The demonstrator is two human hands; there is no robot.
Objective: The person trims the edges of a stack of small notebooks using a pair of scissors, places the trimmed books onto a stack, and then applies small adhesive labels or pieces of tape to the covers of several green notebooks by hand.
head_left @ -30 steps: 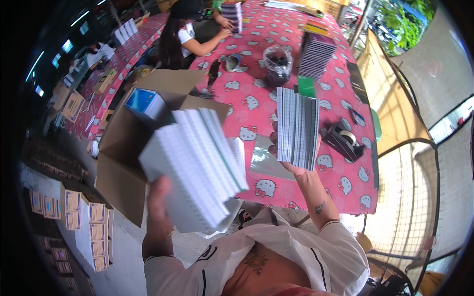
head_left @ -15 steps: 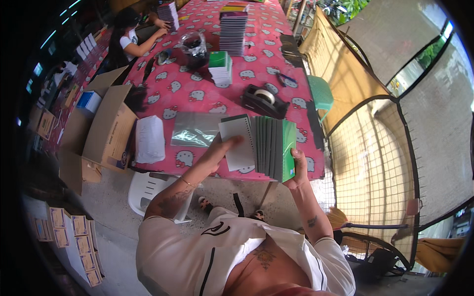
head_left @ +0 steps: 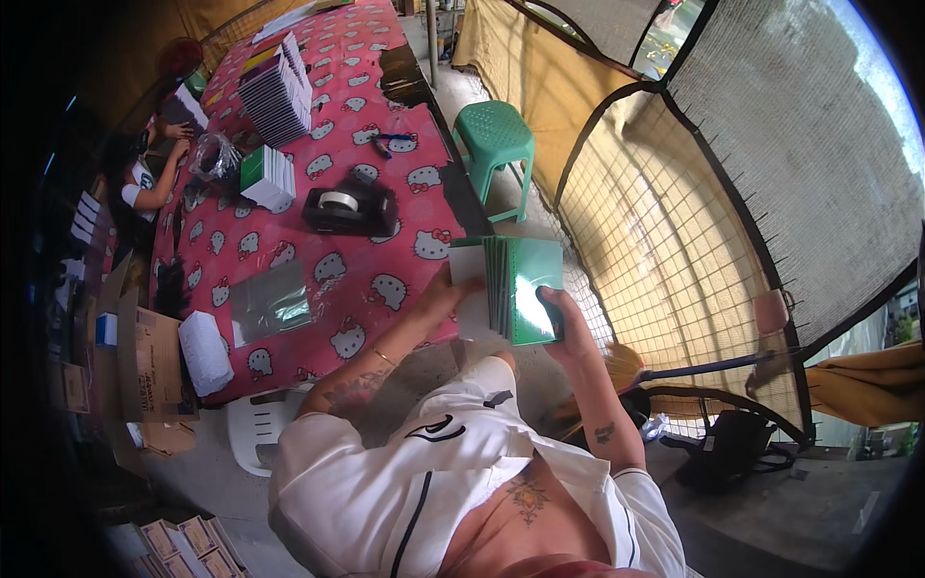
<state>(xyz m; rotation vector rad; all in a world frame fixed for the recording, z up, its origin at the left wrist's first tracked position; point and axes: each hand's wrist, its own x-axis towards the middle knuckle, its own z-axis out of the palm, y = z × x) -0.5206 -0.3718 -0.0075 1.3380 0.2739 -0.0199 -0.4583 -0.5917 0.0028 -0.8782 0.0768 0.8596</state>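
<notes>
- Notebooks (head_left: 533, 289): green-covered, fanned, held between both hands at the table's (head_left: 358, 299) right edge.
- Left hand (head_left: 449, 297): clamped on the notebooks' pale left side.
- Right hand (head_left: 572, 328): clamped on their right side, thumb on green cover.
- Dispenser (head_left: 374, 209): black, on the table.

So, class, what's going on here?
The left hand grips the pale end of a fanned bundle of green-covered booklets, the right hand its green front. On the pink table are a black tape dispenser and a clear plastic sheet. At its far left, a co-worker's hands touch a stack.
</notes>
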